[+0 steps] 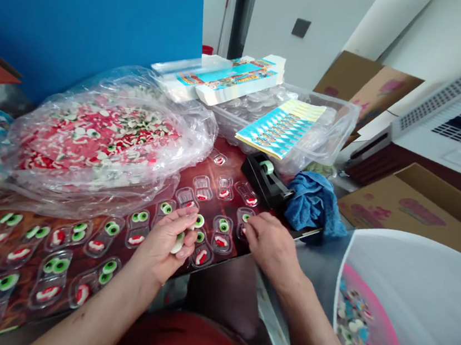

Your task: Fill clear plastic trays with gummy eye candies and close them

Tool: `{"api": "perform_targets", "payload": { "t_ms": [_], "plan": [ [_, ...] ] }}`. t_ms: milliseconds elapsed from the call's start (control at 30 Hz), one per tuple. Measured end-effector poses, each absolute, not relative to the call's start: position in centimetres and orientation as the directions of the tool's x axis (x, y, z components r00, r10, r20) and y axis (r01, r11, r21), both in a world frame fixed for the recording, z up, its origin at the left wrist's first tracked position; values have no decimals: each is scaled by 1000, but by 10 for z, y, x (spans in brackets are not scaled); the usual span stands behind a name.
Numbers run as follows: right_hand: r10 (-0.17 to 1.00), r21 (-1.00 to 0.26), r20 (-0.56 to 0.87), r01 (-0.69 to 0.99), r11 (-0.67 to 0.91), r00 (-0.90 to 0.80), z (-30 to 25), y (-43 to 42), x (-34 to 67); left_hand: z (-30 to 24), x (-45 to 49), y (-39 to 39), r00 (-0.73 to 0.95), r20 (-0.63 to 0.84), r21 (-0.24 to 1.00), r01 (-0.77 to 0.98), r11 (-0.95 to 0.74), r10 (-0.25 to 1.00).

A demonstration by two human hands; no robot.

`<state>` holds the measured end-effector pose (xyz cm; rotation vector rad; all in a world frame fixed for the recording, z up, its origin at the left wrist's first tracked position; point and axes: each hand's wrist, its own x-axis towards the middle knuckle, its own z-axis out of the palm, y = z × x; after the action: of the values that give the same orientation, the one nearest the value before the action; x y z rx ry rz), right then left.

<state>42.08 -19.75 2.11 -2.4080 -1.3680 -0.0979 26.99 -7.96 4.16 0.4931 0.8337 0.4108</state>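
Note:
My left hand is closed around several gummy eyeballs; one green-ringed gummy eyeball pokes out at the fingertips. My right hand reaches down over a small clear plastic tray near the table edge. Its fingers are bent together beside a green gummy eyeball in that tray, and whatever they pinch is hidden. Between my hands, another clear tray holds eyeballs and a red-and-white gummy mouth. Farther back, several trays hold only gummy mouths.
Filled trays cover the table's left. Behind lie a big clear bag of gummies, a plastic bin with printed cards, a tape dispenser and a blue cloth. A pink-rimmed tub and cardboard boxes stand right.

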Motion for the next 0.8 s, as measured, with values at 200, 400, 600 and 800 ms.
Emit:
{"api": "perform_targets", "payload": {
  "t_ms": [200, 400, 600, 800],
  "plan": [
    [844, -781, 272, 619, -87, 462, 42, -205, 378, 33, 277, -101, 669, -583, 587, -46, 808, 461],
    [769, -779, 188, 570, -262, 611, 24, -201, 393, 27, 280, -106, 678, -604, 564, -6, 825, 418],
    [816, -294, 44, 788, -541, 577, 17, -182, 437, 34, 277, -94, 701, -609, 552, 39, 833, 371],
    [815, -334, 91, 789, -516, 572, 29, -178, 423, 35, 272, -92, 780, -533, 579, 54, 814, 328]
  ]
}}
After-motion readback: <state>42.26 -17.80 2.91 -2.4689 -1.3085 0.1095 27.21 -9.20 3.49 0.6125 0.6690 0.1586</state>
